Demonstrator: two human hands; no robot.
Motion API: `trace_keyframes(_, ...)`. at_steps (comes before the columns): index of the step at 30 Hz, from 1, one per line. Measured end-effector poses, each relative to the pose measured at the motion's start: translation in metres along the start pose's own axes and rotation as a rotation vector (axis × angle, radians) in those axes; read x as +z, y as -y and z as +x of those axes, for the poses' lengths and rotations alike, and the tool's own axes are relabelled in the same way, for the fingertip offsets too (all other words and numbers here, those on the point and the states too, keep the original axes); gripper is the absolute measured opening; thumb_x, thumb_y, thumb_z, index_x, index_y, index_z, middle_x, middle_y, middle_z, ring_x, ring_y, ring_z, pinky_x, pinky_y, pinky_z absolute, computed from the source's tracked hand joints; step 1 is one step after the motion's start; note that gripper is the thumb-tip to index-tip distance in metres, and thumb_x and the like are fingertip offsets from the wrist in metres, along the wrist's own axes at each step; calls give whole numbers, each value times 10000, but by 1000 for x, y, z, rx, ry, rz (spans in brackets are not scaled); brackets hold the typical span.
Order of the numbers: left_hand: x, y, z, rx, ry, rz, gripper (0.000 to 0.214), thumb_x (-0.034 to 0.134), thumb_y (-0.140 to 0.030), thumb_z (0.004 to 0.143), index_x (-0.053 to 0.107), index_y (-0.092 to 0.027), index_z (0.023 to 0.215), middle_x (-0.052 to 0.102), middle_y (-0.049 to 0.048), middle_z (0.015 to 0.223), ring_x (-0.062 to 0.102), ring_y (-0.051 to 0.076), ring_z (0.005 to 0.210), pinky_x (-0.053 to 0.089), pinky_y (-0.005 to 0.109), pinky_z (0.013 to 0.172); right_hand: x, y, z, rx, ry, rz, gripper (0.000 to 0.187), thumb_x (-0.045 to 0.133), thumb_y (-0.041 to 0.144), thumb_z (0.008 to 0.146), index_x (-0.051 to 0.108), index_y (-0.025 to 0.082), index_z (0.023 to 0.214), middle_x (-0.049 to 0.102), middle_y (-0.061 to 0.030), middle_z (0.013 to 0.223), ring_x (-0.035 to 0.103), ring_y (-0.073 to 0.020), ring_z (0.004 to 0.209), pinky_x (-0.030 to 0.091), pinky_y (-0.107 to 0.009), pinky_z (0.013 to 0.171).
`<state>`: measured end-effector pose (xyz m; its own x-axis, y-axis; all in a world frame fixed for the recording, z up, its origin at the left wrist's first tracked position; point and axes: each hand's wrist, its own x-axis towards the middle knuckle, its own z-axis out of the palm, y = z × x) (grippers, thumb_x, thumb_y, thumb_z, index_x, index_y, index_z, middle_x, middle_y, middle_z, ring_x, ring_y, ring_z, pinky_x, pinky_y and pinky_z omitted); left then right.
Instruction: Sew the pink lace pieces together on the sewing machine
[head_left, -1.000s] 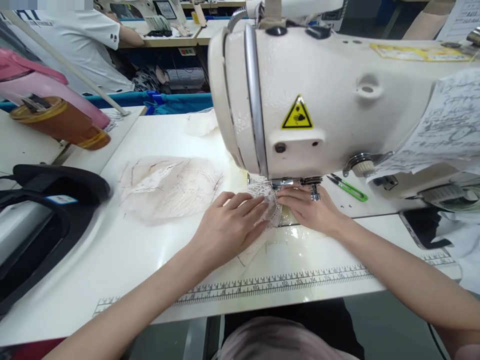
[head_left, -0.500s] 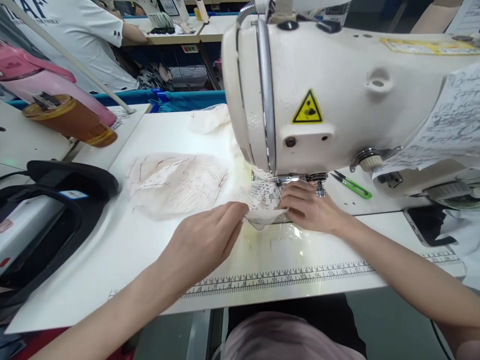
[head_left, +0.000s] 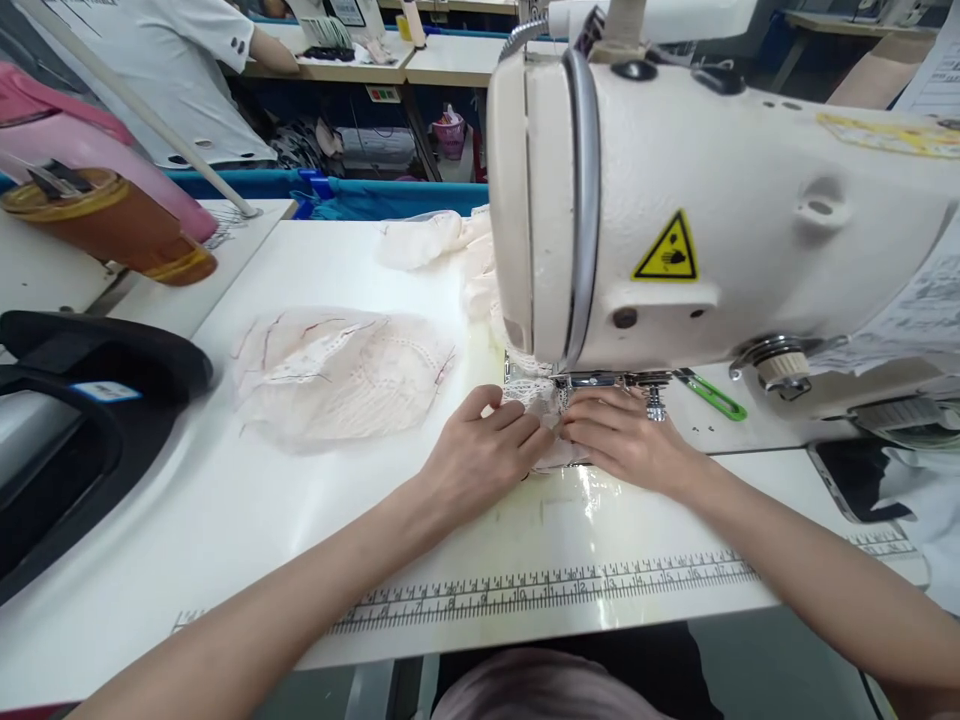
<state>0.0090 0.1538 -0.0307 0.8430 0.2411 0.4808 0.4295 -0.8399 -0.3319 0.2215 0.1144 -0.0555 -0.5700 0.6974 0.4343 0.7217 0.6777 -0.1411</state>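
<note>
A white sewing machine (head_left: 712, 210) fills the upper right. Under its presser foot (head_left: 592, 380) lies a small white lace piece (head_left: 534, 395). My left hand (head_left: 484, 450) rests just left of the foot, fingers curled and pinching the lace. My right hand (head_left: 630, 440) lies right in front of the foot, fingers pressed together on the same lace. The two hands' fingertips almost touch. Most of the lace is hidden beneath them.
A pile of pale lace pieces (head_left: 337, 370) lies on the white table (head_left: 247, 520) to the left, more fabric (head_left: 427, 238) behind. Green snips (head_left: 712, 398) sit right of the foot. A black bin (head_left: 67, 420), brown and pink bottles (head_left: 112, 225), and a person in white (head_left: 180, 70) are left.
My left hand had lifted a folded edge of the lace off to the left; it has moved back right against the presser foot. The view shifted slightly leftward.
</note>
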Motion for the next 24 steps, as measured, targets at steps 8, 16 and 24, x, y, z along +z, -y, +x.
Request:
trace_keyframes(8,12,0,-10,-84,205,-309,464,363,-45,871,502,-107,1309,546,99,1350,514,217,1254,327,458,1115,-1,3,2,-19,-46,12,254,507,103,892,695,264,948,707,6,924,614,-157,942,479,-334,831)
trace_keyframes(16,13,4,-12,-93,274,-370,502,380,-58,844,494,-119,1330,526,92,1363,475,227,1291,269,512,1150,4,6,3,-8,-34,-14,278,488,81,891,688,269,932,706,21,886,614,-137,889,466,-321,840)
trace_keyframes(24,13,4,-11,-110,291,-362,553,396,-48,802,474,-131,1343,508,92,1379,458,224,1305,240,518,1162,5,5,3,3,-55,-8,277,486,82,892,691,263,925,705,14,905,617,-136,890,464,-318,835)
